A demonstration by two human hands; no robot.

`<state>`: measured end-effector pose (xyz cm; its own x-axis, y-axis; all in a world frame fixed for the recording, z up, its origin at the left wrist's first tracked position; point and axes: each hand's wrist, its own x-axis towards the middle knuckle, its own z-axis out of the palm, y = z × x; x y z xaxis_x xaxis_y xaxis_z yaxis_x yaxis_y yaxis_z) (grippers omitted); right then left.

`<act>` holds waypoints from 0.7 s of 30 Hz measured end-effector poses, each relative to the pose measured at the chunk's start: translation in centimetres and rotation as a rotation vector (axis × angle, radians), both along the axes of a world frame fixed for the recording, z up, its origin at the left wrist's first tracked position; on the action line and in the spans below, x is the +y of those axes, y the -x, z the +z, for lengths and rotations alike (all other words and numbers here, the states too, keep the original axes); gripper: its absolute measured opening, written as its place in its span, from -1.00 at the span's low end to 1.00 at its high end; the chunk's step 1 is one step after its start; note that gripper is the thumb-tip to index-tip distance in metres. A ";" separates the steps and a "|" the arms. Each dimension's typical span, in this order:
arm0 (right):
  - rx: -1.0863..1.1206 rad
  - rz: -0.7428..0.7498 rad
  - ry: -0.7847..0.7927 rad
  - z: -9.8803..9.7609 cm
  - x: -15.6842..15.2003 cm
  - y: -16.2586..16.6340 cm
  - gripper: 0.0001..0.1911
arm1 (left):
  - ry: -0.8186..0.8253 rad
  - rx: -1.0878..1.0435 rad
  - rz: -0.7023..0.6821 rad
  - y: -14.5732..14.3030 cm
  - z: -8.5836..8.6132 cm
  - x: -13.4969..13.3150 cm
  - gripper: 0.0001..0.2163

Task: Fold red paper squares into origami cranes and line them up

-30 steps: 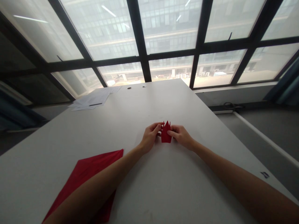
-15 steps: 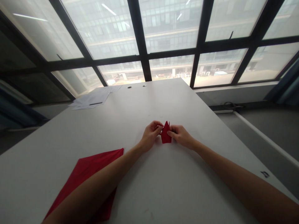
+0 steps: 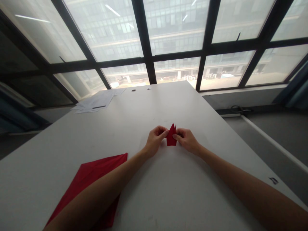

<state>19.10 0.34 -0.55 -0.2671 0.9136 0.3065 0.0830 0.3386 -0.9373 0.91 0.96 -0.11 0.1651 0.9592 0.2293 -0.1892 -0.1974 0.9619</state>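
A small folded red paper with pointed tips at its top is held up just above the white table. My right hand pinches its right side, thumb across the front face and fingers behind. At its left edge, my left hand has thumb and fingertips closed on the paper. The fingers behind the sheet are partly hidden. Beneath my left forearm lies a larger red sheet or bag, partly covered by the arm.
White papers with a dark pen-like strip lie at the table's far left. A small dark mark or object is near the right edge. Large windows rise behind the table, and a white pipe runs along the right.
The left thumb and fingers have closed onto the paper's left edge. The folded paper has risen slightly and tilted a little to the right.
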 end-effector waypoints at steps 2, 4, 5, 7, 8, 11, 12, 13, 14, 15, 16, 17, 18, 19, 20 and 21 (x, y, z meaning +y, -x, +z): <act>-0.013 -0.028 -0.022 0.0 0.0 0.1 -0.80 | -0.025 -0.003 0.040 0.0 0.0 0.0 -0.78; -0.024 -0.050 -0.037 0.0 -0.1 0.2 -0.82 | -0.039 -0.020 0.065 -0.1 0.0 -0.1 -0.76; -0.028 -0.056 -0.041 0.0 -0.1 0.2 -0.82 | -0.038 -0.026 0.067 -0.1 0.0 -0.1 -0.75; -0.031 -0.063 -0.045 -0.1 -0.1 0.2 -0.83 | -0.022 -0.039 0.049 -0.1 0.2 -0.2 -0.74; -0.032 -0.065 -0.046 -0.1 -0.1 0.2 -0.83 | -0.008 -0.052 0.032 -0.1 0.2 -0.2 -0.74; -0.021 -0.068 -0.046 -0.1 -0.1 0.3 -0.84 | 0.046 -0.078 -0.013 -0.1 0.4 -0.2 -0.71; -0.016 -0.070 -0.044 -0.1 -0.1 0.3 -0.84 | 0.061 -0.063 -0.025 -0.1 0.5 -0.3 -0.70; -0.012 -0.072 -0.043 -0.1 -0.1 0.3 -0.84 | 0.070 -0.033 -0.035 -0.1 0.5 -0.3 -0.69; -0.009 -0.075 -0.042 -0.1 -0.1 0.2 -0.84 | 0.071 0.006 -0.040 -0.1 0.5 -0.3 -0.69; -0.009 -0.077 -0.042 -0.1 -0.1 0.2 -0.83 | 0.065 0.046 -0.040 -0.1 0.5 -0.3 -0.69; -0.009 -0.078 -0.042 -0.1 -0.1 0.2 -0.83 | 0.054 0.077 -0.033 -0.1 0.5 -0.4 -0.71; -0.009 -0.075 -0.040 0.0 -0.1 0.2 -0.83 | 0.040 0.097 -0.022 -0.1 0.5 -0.4 -0.73; -0.006 -0.072 -0.038 0.0 -0.2 0.2 -0.83 | 0.031 0.104 -0.007 -0.1 0.4 -0.4 -0.75; -0.004 -0.068 -0.035 0.0 -0.2 0.2 -0.82 | 0.029 0.100 0.008 -0.1 0.4 -0.4 -0.75; -0.002 -0.064 -0.033 0.0 -0.2 0.2 -0.82 | 0.031 0.091 0.022 -0.1 0.4 -0.4 -0.75; -0.001 -0.062 -0.034 0.0 -0.2 0.2 -0.82 | 0.038 0.080 0.033 -0.1 0.3 -0.4 -0.75</act>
